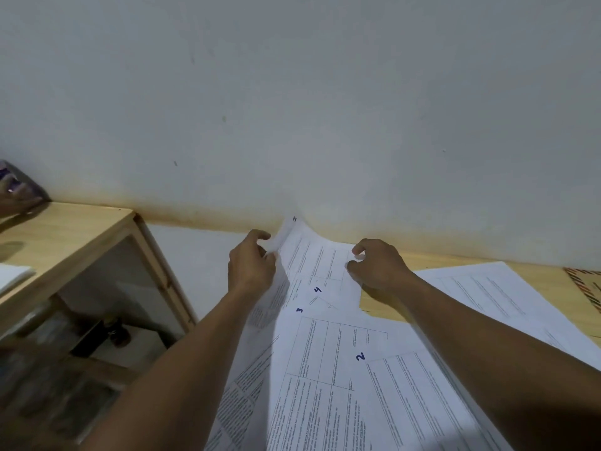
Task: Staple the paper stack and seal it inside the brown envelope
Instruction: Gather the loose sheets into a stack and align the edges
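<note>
Head view: several printed sheets lie fanned and overlapping on a light wooden table set against a pale wall; handwritten blue numerals 2, 3 and 4 are legible on separate sheets, so the stack is loose and spread, not squared; whether any staple is in place cannot be told. The left hand is at the far left edge of the spread, fingers curled, thumb and fingers pinching the edge of the raised sheet, which curls upward toward the wall; the grip is closed on paper. The right hand rests on the far sheet just beside it, fingertips bent and pressing down on the paper; the fingers are partly curled, and whether they grasp the sheet or only press it cannot be told. Both forearms cross over the nearer sheets. A further sheet lies to the right, apart from the hands. At the far right frame edge a brown envelope with a striped border lies flat on the table, only a corner showing. To the left stands a wooden cabinet, its contents blurred.
</note>
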The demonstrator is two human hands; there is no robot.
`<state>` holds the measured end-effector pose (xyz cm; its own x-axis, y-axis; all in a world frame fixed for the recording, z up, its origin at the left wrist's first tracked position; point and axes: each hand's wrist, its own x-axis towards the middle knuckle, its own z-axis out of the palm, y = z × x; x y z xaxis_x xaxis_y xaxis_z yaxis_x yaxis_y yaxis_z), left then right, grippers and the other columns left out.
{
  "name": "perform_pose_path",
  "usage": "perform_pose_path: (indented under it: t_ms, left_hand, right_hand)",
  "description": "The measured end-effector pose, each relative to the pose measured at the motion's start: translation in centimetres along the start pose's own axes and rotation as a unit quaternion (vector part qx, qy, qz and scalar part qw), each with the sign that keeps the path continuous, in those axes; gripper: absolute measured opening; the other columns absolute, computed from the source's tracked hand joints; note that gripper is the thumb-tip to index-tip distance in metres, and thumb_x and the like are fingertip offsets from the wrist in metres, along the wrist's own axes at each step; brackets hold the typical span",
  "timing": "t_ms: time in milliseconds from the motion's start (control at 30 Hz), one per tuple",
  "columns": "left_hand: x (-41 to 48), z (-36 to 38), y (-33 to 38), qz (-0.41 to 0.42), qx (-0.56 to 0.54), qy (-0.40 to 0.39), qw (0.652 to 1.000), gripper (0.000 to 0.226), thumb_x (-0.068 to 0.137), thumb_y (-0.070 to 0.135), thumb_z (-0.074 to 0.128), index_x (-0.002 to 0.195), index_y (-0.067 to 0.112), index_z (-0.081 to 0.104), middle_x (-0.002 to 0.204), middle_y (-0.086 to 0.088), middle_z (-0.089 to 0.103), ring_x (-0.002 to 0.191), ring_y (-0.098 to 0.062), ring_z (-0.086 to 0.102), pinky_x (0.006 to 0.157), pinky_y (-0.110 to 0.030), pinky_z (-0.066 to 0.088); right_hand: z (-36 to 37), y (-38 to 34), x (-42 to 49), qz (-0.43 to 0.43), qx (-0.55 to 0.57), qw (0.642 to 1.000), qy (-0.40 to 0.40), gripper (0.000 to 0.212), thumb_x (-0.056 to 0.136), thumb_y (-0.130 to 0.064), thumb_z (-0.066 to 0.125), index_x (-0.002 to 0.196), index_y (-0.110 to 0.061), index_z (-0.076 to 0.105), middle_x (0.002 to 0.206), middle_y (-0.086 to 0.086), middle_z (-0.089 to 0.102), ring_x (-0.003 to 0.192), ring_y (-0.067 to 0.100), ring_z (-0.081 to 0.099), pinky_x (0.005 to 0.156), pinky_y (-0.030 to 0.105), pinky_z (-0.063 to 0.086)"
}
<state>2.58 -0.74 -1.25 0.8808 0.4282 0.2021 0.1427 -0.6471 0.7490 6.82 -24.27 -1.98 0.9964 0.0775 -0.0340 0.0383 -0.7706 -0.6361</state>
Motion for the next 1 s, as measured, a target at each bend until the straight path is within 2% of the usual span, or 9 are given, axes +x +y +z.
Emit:
perform_pose_path:
  t_ms: [67,200,300,467,600,700,767,867,1000]
  left_hand:
    - [-0.2,-0.6,0.9,0.059,-0.017,0.013,0.998,0.025,0.097,0.016,0.06,0.122,0.02,0.062,0.087,-0.002,0.063,0.077,-0.013,0.059,0.069,-0.027,0.043]
    - [-0.6,-2.2,2.7,0.128,-0.057,0.036,0.989,0.013,0.099,0.018,0.054,0.109,0.018,0.063,0.094,0.006,0.065,0.084,-0.014,0.061,0.068,-0.025,0.046]
    - [-1.1,-3.8,4.0,0.141,-0.094,0.047,0.984,0.01,0.1,0.017,0.054,0.108,0.02,0.059,0.09,0.015,0.062,0.077,-0.002,0.061,0.058,-0.017,0.048]
    - [-2.5,-6.3,6.5,0.166,-0.116,0.077,0.976,0.026,0.1,0.011,0.05,0.117,0.028,0.042,0.088,0.008,0.06,0.058,-0.017,0.055,0.049,-0.029,0.048]
    - [-3.8,-7.9,8.6,0.194,-0.065,0.098,0.974,0.026,0.098,0.002,0.046,0.106,0.025,0.053,0.07,0.002,0.054,0.051,-0.017,0.048,0.05,-0.031,0.047]
    - [-4.8,-8.9,10.1,0.219,-0.051,0.126,0.966,0.032,0.096,-0.002,0.048,0.112,0.018,0.067,0.104,-0.004,0.071,0.085,-0.017,0.067,0.078,-0.024,0.053]
    - [-5.6,-9.8,11.1,0.246,-0.04,0.167,0.954,0.034,0.097,-0.003,0.049,0.12,0.013,0.069,0.121,-0.004,0.07,0.11,-0.018,0.065,0.095,-0.018,0.044]
    - [-7.0,-11.1,12.6,0.292,-0.032,0.207,0.933,0.032,0.096,-0.002,0.052,0.122,0.009,0.068,0.12,-0.006,0.069,0.11,-0.02,0.064,0.093,-0.017,0.041]
    - [-8.8,-12.0,14.0,0.313,-0.052,0.217,0.923,0.031,0.092,0.001,0.057,0.119,0.009,0.07,0.116,-0.006,0.07,0.107,-0.02,0.066,0.091,-0.015,0.039]
  right_hand:
    - [-0.1,-0.3,-0.3,0.013,0.05,0.999,0.008,0.032,0.086,-0.033,0.068,0.115,-0.022,0.064,0.129,-0.001,0.061,0.116,0.022,0.059,0.098,0.037,0.05]
    - [-1.1,-1.8,-1.0,0.045,0.253,0.965,-0.043,0.025,0.089,-0.019,0.075,0.109,-0.008,0.067,0.113,0.006,0.059,0.085,0.011,0.06,0.062,0.016,0.051]
    - [-2.4,-2.9,-1.4,0.028,0.315,0.947,-0.053,0.021,0.089,-0.015,0.076,0.107,-0.006,0.069,0.103,0.007,0.058,0.078,0.014,0.057,0.058,0.015,0.051]
    - [-4.9,-4.5,-2.3,-0.026,0.332,0.942,0.048,0.012,0.09,-0.001,0.069,0.095,-0.012,0.071,0.089,0.008,0.062,0.083,0.023,0.061,0.077,0.039,0.055]
    - [-8.2,-7.0,-4.1,-0.078,0.318,0.936,0.129,0.023,0.091,-0.004,0.067,0.081,-0.024,0.073,0.082,-0.002,0.065,0.075,0.019,0.061,0.078,0.044,0.06]
    - [-10.8,-8.7,-6.2,-0.123,0.31,0.925,0.18,0.027,0.09,-0.005,0.066,0.076,-0.027,0.071,0.084,-0.006,0.067,0.069,0.018,0.06,0.069,0.038,0.056]
    - [-12.3,-9.5,-7.6,-0.147,0.303,0.919,0.205,0.029,0.088,-0.002,0.064,0.074,-0.027,0.071,0.082,-0.008,0.066,0.066,0.017,0.059,0.065,0.033,0.053]
    - [-14.1,-10.5,-9.6,-0.174,0.296,0.911,0.23,0.031,0.087,0.0,0.063,0.073,-0.027,0.07,0.083,-0.007,0.066,0.06,0.014,0.057,0.053,0.021,0.044]
    - [-15.8,-11.0,-12.0,-0.189,0.301,0.902,0.247,0.03,0.09,-0.003,0.061,0.075,-0.027,0.07,0.084,-0.007,0.066,0.061,0.014,0.057,0.053,0.022,0.044]
